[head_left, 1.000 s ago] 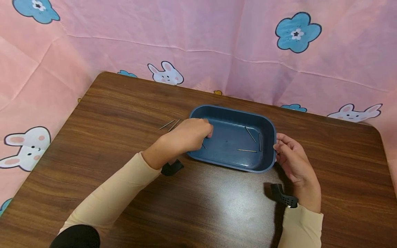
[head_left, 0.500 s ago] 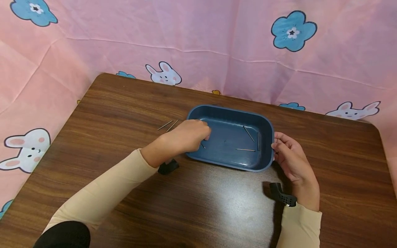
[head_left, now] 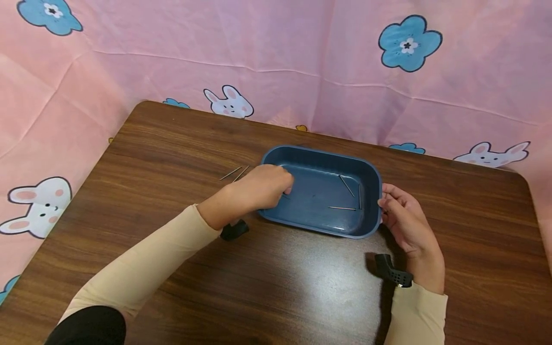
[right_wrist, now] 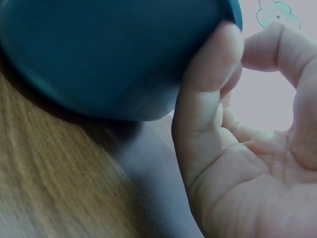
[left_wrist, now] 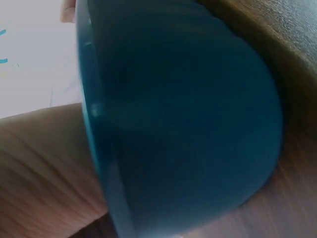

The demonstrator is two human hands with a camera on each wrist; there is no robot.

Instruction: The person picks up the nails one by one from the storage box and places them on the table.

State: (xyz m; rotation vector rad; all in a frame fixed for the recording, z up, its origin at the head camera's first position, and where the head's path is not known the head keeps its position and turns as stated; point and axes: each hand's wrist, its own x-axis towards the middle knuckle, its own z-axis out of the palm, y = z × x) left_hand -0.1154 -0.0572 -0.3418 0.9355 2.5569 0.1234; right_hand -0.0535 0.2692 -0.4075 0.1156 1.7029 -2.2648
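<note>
A dark blue rectangular tray (head_left: 319,225) stands on the table. My left hand (head_left: 263,187) reaches over its left end, fingers bent down inside. Beneath that hand the end of a thin metal nail (head_left: 286,197) shows; the fingertips are hidden, so I cannot tell whether they grip it. In the left wrist view the tray's outer wall (left_wrist: 188,119) hides the fingers. My right hand (head_left: 407,220) holds the tray's right rim, thumb at the edge, and its fingers (right_wrist: 213,59) meet the wall in the right wrist view. Several more nails (head_left: 342,208) lie at the tray's right end.
Two loose nails (head_left: 230,173) lie on the wooden table (head_left: 172,153) left of the tray, one partly behind the left hand. A pink patterned cloth (head_left: 302,48) hangs behind the table. Each wrist carries a black strap mount (head_left: 394,275).
The nail end under my left hand has shifted slightly up and lies flatter than before. Both hands and the tray have hardly moved; the head view drifted slightly.
</note>
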